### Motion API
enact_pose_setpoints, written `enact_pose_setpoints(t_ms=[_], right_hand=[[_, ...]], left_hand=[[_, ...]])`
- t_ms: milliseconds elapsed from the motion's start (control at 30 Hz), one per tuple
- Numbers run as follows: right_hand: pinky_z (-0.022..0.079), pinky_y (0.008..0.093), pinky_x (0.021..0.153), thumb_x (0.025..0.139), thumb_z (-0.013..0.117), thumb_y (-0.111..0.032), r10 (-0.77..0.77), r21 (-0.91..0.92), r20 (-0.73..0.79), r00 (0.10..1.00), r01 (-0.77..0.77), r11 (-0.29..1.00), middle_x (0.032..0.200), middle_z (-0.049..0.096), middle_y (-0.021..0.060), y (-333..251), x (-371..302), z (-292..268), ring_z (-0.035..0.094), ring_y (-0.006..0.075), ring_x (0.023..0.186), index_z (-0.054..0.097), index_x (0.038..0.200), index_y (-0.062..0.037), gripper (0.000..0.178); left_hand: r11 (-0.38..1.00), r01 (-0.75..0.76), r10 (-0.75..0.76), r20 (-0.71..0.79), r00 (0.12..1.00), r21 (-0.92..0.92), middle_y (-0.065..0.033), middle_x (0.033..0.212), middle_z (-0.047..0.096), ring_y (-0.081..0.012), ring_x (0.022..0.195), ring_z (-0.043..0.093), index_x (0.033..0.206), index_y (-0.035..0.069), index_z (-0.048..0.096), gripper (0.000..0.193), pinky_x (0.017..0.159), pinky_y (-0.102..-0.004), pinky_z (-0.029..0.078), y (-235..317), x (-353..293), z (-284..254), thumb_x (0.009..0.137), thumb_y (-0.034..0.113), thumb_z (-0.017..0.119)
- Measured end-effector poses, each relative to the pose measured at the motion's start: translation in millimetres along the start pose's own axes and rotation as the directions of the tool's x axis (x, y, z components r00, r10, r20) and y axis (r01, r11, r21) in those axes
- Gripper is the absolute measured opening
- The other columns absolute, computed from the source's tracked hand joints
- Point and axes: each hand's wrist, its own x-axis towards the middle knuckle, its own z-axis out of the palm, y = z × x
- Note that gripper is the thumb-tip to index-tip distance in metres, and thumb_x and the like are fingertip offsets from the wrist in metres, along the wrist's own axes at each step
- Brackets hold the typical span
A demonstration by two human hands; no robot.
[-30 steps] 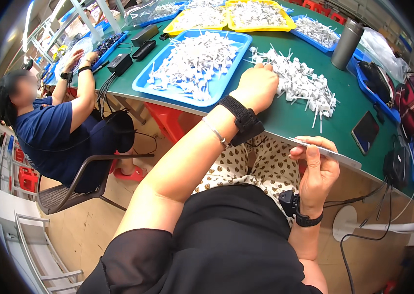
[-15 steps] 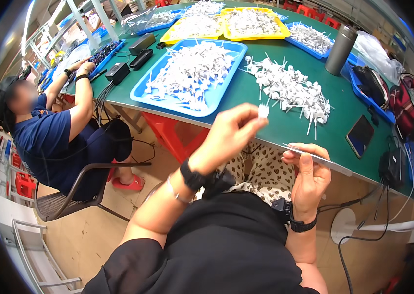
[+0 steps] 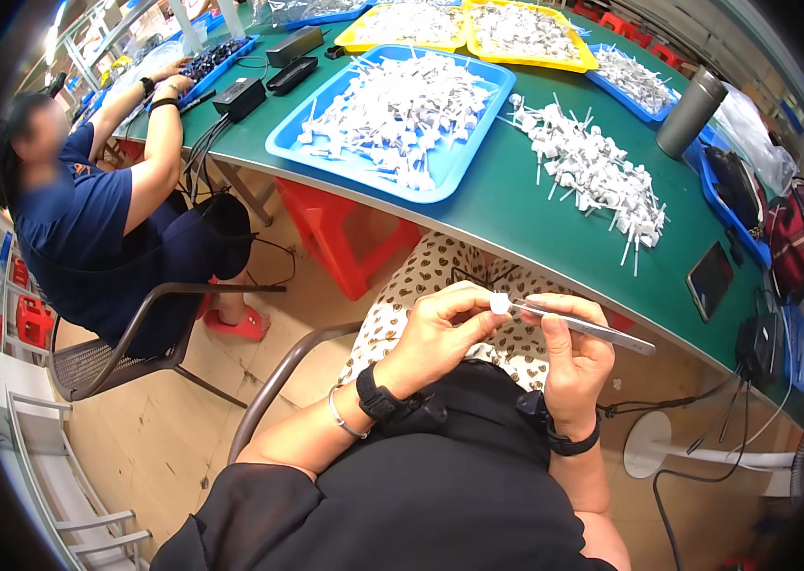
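Observation:
My left hand [image 3: 445,328] pinches a small white plastic part [image 3: 499,303] between thumb and fingertips, above my lap. Just right of it, my right hand [image 3: 573,347] grips a pair of silver metal tweezers [image 3: 602,332], whose tips point left and reach the white part. Whether the tips touch or grip it is too small to tell. On the green table [image 3: 564,247] beyond lies a loose pile of white parts with thin stems [image 3: 597,171]. Left of that pile, a blue tray [image 3: 364,176] holds many similar parts.
Yellow trays [image 3: 526,59] of white parts stand at the back. A grey bottle [image 3: 692,112], a phone [image 3: 709,280] and a plaid bag [image 3: 797,224] are on the right. At left, a seated co-worker [image 3: 88,214] handles dark parts in a blue tray. A red stool [image 3: 345,238] stands under the table.
My left hand has come down toward my lap with the white part, meeting the tweezers' tips. The right hand has shifted slightly left and down, and the view has tilted.

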Motion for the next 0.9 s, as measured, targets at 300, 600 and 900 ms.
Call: enact_pose_setpoints(t_ms=[300, 600, 900], right_hand=[[0.055, 0.0259, 0.079, 0.097, 0.063, 0.001, -0.053, -0.125, 0.043, 0.998, 0.058, 0.99, 0.104, 0.07, 0.0117, 9.1, -3.5, -0.1, 0.068, 0.0149, 0.091, 0.064, 0.109, 0.0059, 0.013], [0.057, 0.0274, 0.076, 0.097, 0.063, 0.002, -0.074, -0.134, 0.034, 0.997, 0.078, 0.988, 0.099, 0.071, 0.012, 6.9, 0.0, 2.5, 0.071, 0.0174, 0.086, 0.064, 0.105, 0.0057, 0.009], [0.058, 0.0282, 0.077, 0.098, 0.061, 0.001, -0.052, -0.123, 0.045, 0.998, 0.057, 0.991, 0.097, 0.072, 0.0123, 5.2, 1.8, 1.8, 0.072, 0.0177, 0.086, 0.064, 0.105, 0.0061, 0.009]], left_hand=[[0.977, -0.12, 0.126, -0.023, 0.992, 0.174, -0.0063, 0.088, 0.065, -0.0134, 0.074, 0.065, 0.104, 0.003, 0.073, 0.015, 0.065, -0.0264, 0.051, -6.3, -2.4, 3.1, 0.09, 0.0, 0.07], [0.953, -0.185, 0.194, -0.016, 0.981, 0.24, -0.0076, 0.089, 0.066, -0.0181, 0.076, 0.065, 0.103, 0.004, 0.073, 0.016, 0.066, -0.0291, 0.051, -3.6, -1.7, 3.6, 0.089, -0.001, 0.07], [0.947, -0.201, 0.213, -0.019, 0.977, 0.249, -0.0083, 0.087, 0.066, -0.0202, 0.076, 0.065, 0.103, 0.005, 0.073, 0.017, 0.066, -0.0305, 0.051, -5.3, -1.8, 3.2, 0.088, -0.002, 0.07]])
